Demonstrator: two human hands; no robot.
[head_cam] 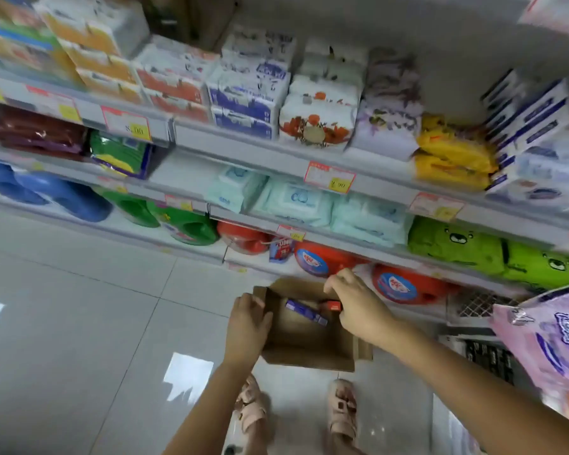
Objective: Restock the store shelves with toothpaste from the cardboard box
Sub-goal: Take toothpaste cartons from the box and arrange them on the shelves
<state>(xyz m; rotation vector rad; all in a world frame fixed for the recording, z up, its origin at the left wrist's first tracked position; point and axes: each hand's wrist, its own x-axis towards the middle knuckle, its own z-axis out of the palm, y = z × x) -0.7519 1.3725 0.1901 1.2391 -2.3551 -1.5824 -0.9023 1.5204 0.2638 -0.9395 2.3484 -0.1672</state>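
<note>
An open brown cardboard box [304,343] is held above the tiled floor in front of the shelves. My left hand [247,323] grips its left wall, thumb over the rim. My right hand [355,303] holds the box's far right rim, fingers curled over the edge. Inside lie a purple-blue toothpaste carton [306,311] and a red one [331,305], partly hidden behind my right hand.
Store shelves [276,156] run across the view with tissue packs, wet wipes, detergent jugs and red tubs [312,259] on the bottom tier. A pink-purple pack [549,339] juts in at the right. Glossy floor tiles [79,323] stretch left; my sandalled feet stand below the box.
</note>
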